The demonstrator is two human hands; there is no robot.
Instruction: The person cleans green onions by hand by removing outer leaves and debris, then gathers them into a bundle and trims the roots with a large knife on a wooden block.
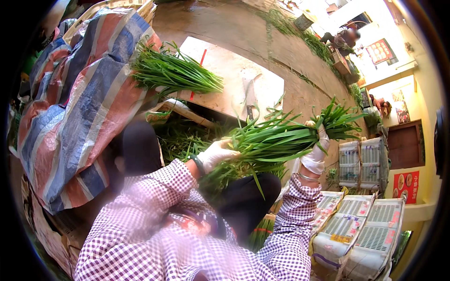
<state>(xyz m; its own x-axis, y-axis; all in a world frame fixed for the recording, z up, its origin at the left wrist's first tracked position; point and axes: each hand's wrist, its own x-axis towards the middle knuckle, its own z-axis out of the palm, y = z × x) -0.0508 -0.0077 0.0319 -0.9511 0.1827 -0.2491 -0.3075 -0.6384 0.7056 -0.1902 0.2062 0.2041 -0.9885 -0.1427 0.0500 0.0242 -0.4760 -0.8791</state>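
Observation:
A large bunch of garlic chives [276, 140], long flat green leaves, is held sideways above my lap. My right hand [316, 150], in a white glove, is wrapped round it near its right end. At the left end my gloved left hand [218, 153] has its fingers closed at the edge of the leaves; the fingertips are partly hidden. Ahead, on a pale board [262, 89], lies a knife [250, 96] with a broad blade and dark handle. Another bundle of chives [180, 75] rests on the board's left part. Loose greens [183, 140] lie below my left hand.
A striped plastic sheet [89, 103] covers a heap at the left, beside a wicker basket [112, 7]. White plastic crates [361, 229] stand at my right, with more crates [361, 161] beyond. Greens [279, 23] line the far floor, near a seated person [344, 40].

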